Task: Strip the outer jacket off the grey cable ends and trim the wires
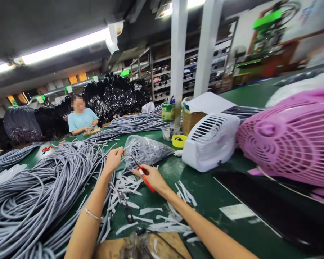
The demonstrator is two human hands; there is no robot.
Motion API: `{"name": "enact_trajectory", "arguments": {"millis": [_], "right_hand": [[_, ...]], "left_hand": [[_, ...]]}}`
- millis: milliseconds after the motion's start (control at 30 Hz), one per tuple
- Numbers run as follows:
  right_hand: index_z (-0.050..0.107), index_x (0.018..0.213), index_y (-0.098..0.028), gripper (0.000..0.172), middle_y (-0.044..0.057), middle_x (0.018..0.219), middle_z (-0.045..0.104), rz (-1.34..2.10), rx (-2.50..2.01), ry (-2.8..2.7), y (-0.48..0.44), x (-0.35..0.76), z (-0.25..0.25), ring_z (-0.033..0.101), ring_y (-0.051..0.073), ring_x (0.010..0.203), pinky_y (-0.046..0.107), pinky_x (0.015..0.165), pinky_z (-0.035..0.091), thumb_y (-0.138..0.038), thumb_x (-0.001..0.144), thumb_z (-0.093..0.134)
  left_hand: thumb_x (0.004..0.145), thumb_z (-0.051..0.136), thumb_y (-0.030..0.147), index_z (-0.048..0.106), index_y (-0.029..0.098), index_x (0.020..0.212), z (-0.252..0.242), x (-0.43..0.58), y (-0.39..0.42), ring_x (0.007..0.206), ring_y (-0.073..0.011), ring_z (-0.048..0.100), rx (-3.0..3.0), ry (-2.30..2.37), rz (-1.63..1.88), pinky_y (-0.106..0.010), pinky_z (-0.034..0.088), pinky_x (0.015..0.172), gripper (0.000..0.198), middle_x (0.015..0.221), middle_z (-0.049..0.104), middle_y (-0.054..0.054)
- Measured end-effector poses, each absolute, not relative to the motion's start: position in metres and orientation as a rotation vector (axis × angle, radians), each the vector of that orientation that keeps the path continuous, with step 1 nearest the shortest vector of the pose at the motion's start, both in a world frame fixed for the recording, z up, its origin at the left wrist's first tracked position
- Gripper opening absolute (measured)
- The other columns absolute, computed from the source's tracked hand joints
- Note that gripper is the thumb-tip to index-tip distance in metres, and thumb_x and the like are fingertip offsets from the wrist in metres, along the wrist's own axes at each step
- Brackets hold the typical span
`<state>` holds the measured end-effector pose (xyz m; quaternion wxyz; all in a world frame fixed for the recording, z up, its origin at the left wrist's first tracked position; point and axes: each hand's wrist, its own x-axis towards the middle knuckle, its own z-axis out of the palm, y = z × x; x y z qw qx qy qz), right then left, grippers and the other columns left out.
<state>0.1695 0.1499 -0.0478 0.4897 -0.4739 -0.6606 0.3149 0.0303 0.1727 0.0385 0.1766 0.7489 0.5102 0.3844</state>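
Note:
My left hand (115,158) is closed in a pinch beside a clear plastic bag (148,149) full of short grey pieces. A thin pale cable end appears to stick out of its fingertips, though it is small and blurred. My right hand (152,178) grips a red-handled tool (146,178) with a narrow dark tip that points up and left toward the left fingertips. Its exact kind is unclear. Long grey cables (56,180) lie in a big looped heap left of my arms. Cut white strips (126,185) are strewn on the green table beneath my hands.
A wooden board (175,244) with a metal fixture stands at the near edge. To the right are a white fan (212,142), a pink fan (294,133) and yellow tape (179,140). Red-handled scissors (46,148) lie at left. A person (82,118) sits across the table.

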Motion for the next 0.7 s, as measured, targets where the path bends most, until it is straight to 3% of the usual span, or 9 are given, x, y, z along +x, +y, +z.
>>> {"name": "enact_trajectory", "arguments": {"millis": [200, 400, 700], "right_hand": [[0.045, 0.055, -0.017, 0.045, -0.004, 0.052, 0.039, 0.746, -1.143, -1.601, 0.156, 0.167, -0.047, 0.035, 0.009, 0.051, 0.021, 0.048, 0.029, -0.060, 0.068, 0.048], [0.038, 0.048, -0.019, 0.051, -0.004, 0.047, 0.032, 0.750, -1.226, -1.632, 0.153, 0.166, -0.043, 0.029, 0.009, 0.047, 0.023, 0.045, 0.024, -0.066, 0.064, 0.046], [0.041, 0.052, -0.020, 0.053, -0.001, 0.048, 0.042, 0.842, -1.208, -1.577, 0.171, 0.154, -0.036, 0.043, 0.012, 0.046, 0.024, 0.045, 0.036, -0.072, 0.062, 0.044]], "left_hand": [[0.080, 0.035, 0.044, 0.047, 0.016, 0.053, 0.021, 0.023, 0.187, 0.043, -0.0079, 0.023, 2.047, 1.285, 0.898, -0.022, 0.020, 0.047, 0.040, 0.043, 0.025, 0.007], [0.080, 0.029, 0.051, 0.048, 0.016, 0.059, 0.021, 0.009, 0.194, 0.042, -0.0077, 0.019, 1.937, 1.284, 0.936, -0.023, 0.018, 0.045, 0.045, 0.044, 0.020, 0.008], [0.080, 0.031, 0.041, 0.049, 0.016, 0.054, 0.023, 0.016, 0.193, 0.045, -0.0096, 0.027, 2.040, 1.288, 0.838, -0.023, 0.022, 0.049, 0.040, 0.041, 0.025, 0.007]]}}
